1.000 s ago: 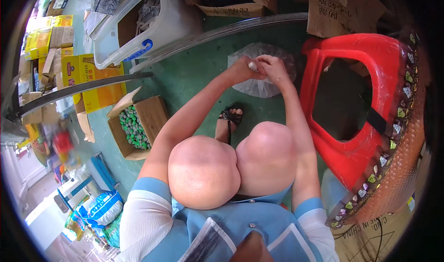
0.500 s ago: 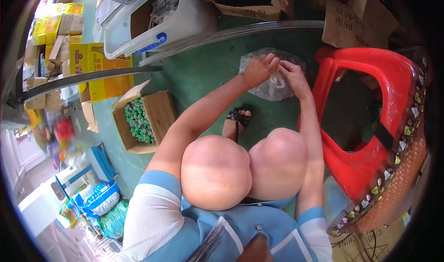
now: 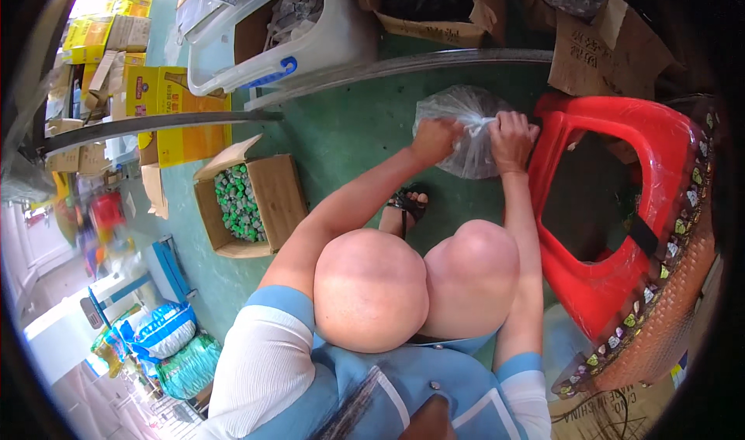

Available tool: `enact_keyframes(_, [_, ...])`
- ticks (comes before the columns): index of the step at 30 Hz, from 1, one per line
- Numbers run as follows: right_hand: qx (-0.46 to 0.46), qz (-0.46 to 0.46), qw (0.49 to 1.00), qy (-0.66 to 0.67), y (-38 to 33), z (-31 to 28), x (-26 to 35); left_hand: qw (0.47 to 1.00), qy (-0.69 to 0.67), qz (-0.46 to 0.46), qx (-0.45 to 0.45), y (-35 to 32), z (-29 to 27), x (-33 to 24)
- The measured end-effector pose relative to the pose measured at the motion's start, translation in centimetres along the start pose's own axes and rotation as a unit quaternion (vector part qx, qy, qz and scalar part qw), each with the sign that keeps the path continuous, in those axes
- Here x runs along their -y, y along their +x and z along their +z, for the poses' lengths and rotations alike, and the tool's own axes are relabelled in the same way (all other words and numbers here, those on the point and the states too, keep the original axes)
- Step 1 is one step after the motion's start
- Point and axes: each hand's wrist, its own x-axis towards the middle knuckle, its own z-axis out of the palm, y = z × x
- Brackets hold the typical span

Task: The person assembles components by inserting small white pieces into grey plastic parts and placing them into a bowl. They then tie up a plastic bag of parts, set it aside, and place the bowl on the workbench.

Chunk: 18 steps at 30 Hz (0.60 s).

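A filled clear plastic bag (image 3: pixel 463 102) rests on the green floor ahead of my knees. Its neck is gathered into a twisted, whitish strip that looks knotted. My left hand (image 3: pixel 436 141) grips one side of this neck, its fingertips partly hidden against the plastic. On the other side, my right hand (image 3: pixel 511 140) is closed round the end of the gathered plastic, knuckles up. The two hands are apart, with the twisted neck stretched between them. The bag's contents are too blurred to name.
A red plastic stool (image 3: pixel 570 300) lies close to my right arm. Left stands an open cardboard box (image 3: pixel 279 203) of small green and grey pieces. A metal bar (image 3: pixel 403 62) runs beyond the bag, near a translucent bin (image 3: pixel 341 52). My sandalled foot (image 3: pixel 407 202) is near the bag.
My hands have moved apart from close together above the bag, the right one outward. The bag's neck now shows pulled tight between them.
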Motion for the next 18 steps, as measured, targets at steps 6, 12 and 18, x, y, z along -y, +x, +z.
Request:
enact_keyframes(6, [0.02,-0.058,0.997,0.048,0.4,-1.0,1.5,0.989,-0.089,-0.08,-0.09,-0.4,-1.8,-0.9])
enact_keyframes(12, [-0.028,-0.035,0.952,0.303,-0.4,-3.9,3.5,0.995,-0.071,0.074,0.005,2.6,-1.5,-0.2])
enact_keyframes(18, [-0.078,0.226,0.882,0.407,-7.2,-7.3,2.1,0.978,-0.176,0.055,-0.101,8.8,-7.0,-4.3])
